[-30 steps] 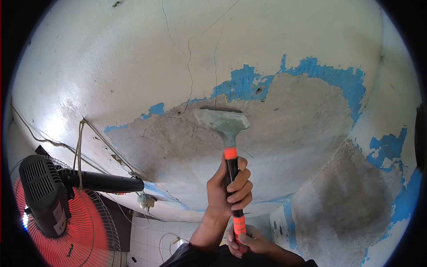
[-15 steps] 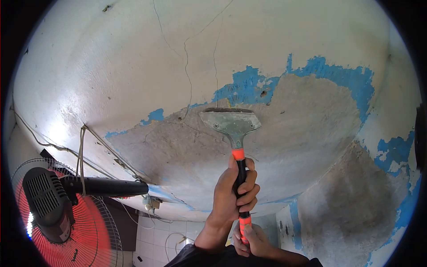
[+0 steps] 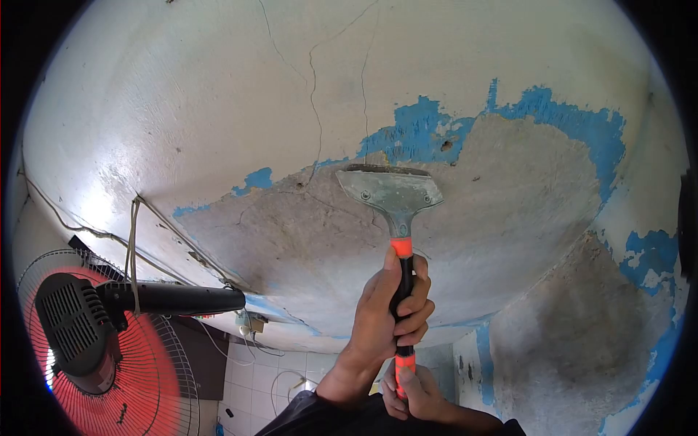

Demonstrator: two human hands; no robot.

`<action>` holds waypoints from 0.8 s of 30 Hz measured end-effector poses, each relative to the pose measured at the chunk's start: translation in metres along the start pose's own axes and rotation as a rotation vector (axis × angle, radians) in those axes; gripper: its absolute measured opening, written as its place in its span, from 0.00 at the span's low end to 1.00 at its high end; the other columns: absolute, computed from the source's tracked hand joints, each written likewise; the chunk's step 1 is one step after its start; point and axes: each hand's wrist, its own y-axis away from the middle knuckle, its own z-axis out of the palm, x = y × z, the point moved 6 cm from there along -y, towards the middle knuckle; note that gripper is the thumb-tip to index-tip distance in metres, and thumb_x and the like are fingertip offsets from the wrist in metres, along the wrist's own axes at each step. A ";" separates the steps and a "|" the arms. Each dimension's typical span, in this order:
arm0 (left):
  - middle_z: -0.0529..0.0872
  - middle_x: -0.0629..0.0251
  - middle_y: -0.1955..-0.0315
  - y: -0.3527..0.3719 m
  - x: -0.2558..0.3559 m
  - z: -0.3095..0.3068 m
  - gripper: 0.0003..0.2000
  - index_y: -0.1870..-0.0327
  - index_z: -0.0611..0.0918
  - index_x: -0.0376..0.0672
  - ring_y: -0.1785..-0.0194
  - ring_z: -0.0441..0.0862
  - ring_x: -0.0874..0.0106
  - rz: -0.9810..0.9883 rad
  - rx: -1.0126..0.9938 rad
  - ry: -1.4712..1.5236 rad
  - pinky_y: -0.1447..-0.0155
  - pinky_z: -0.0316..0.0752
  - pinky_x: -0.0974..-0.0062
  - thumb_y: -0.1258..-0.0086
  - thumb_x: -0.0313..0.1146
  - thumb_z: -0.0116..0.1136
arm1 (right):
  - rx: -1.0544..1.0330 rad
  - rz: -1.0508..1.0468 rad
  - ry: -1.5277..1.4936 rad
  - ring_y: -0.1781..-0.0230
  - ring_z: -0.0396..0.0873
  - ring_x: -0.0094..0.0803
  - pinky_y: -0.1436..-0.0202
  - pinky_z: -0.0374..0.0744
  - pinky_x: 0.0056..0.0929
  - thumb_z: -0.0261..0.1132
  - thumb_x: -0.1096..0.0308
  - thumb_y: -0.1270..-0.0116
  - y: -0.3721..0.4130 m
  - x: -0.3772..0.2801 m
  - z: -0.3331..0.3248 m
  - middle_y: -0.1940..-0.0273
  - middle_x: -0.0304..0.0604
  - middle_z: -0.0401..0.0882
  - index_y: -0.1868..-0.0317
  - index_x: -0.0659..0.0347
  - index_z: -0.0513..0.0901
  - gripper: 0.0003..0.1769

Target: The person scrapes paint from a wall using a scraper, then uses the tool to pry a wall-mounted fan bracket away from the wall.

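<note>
Peeling wall [image 3: 218, 145], mid-frame: scraper [image 3: 392, 191] has nosed closer, now right by blue paint [image 3: 416, 129]; left hand [image 3: 378, 309], right hand [image 3: 416, 396] both wrapped round it.

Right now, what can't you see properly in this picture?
- Scraper handle: in the head view, the left hand covers part of its middle and the right hand part of its lower end.
- Fan: in the head view, the picture's lower edge cuts off its bottom.
- Red part of the fan: blurred in the head view.
- Small dark thing by the tiles: too small to name in the head view.
</note>
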 end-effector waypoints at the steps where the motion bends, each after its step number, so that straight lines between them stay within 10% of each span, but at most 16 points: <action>1: 0.60 0.80 0.84 0.001 -0.001 -0.003 0.23 0.56 0.71 0.45 0.88 0.52 0.87 -0.006 0.009 0.003 0.89 0.51 0.87 0.19 0.57 0.34 | 0.008 0.008 -0.007 0.87 0.62 0.24 0.82 0.63 0.22 0.42 0.50 0.18 0.002 0.003 0.001 0.81 0.37 0.64 0.63 0.59 0.66 0.22; 24: 0.59 0.80 0.84 -0.002 0.004 0.005 0.23 0.58 0.71 0.46 0.88 0.51 0.88 0.084 0.018 -0.022 0.89 0.48 0.87 0.19 0.58 0.31 | 0.009 0.035 0.088 0.88 0.62 0.24 0.83 0.63 0.24 0.44 0.51 0.18 0.003 -0.019 -0.007 0.82 0.37 0.63 0.66 0.60 0.67 0.22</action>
